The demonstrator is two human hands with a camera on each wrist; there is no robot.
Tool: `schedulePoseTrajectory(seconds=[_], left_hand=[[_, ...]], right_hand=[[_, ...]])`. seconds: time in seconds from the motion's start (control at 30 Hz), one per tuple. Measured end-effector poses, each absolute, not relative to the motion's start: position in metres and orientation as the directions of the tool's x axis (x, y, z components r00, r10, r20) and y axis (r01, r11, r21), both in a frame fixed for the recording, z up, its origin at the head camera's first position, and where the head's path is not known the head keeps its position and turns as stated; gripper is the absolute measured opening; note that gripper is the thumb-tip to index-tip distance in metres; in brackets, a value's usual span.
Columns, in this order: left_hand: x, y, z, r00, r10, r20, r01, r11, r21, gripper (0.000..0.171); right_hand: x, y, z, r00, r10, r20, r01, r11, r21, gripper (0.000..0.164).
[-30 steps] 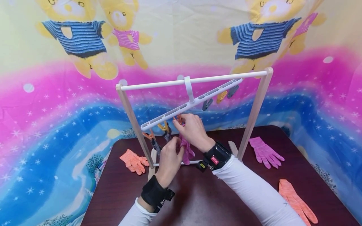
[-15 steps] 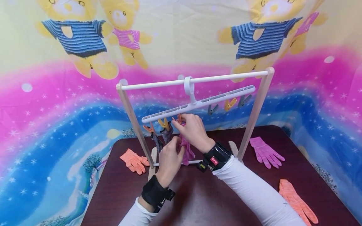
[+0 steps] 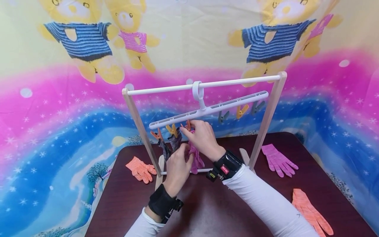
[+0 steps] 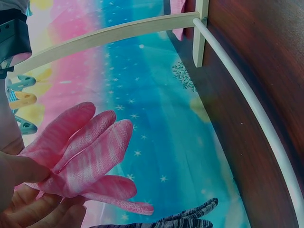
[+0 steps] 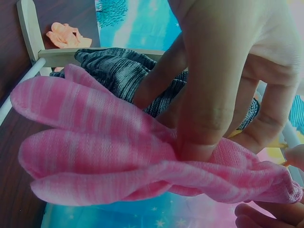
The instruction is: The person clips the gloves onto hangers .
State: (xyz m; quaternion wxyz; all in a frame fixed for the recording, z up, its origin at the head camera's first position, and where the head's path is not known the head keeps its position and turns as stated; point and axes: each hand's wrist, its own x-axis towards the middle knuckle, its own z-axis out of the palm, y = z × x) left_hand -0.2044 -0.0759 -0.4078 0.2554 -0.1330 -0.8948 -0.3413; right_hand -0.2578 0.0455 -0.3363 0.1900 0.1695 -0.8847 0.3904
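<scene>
In the head view my left hand (image 3: 177, 166) pinches a pink knit glove (image 3: 196, 163) that hangs fingers downward. The left wrist view shows thumb and fingers gripping the fabric of that glove (image 4: 97, 159). Above it, my right hand (image 3: 204, 136) pinches an orange clothespin (image 3: 188, 125) near the glove's cuff; whether the clothespin has bitten on the cuff is hidden. The clothespin is under a white clip hanger (image 3: 174, 120), hooked on the rack's top rod and tilted lower at its left. Dark grey gloves (image 3: 174, 141) hang from orange and yellow clothespins (image 3: 171, 130) at left.
A wooden rack with a white top rod (image 3: 242, 80) stands on the dark table (image 3: 207, 210). Gray and yellow clothespins (image 3: 242, 112) hang at the hanger's right. Orange gloves (image 3: 140, 169) lie left and front right; a purple-pink glove (image 3: 279, 160) lies at the right.
The hanger has swung and levelled somewhat: its left end rose, while its right end dropped and moved right. Both hands have stayed nearly in place on the glove and clothespin.
</scene>
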Motion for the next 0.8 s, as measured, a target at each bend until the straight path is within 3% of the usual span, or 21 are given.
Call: schedulePoseTrajectory(seconds=[0.33,0.8], left_hand=[[-0.2042,-0.0762,-0.4115,-0.845,0.062,0.532,0.400,0.733,0.550,0.026],[-0.2019,-0.0796,-0.4145,-0.843,0.065,0.534,0.403,0.734,0.546,0.025]], right_hand=[[-0.2580,0.0459,-0.3380,-0.860,-0.157,0.485,-0.465,0.631,-0.621,0.023],[-0.2520,0.0540,-0.3438,-0.861,-0.146,0.487,-0.457,0.643,-0.615,0.037]])
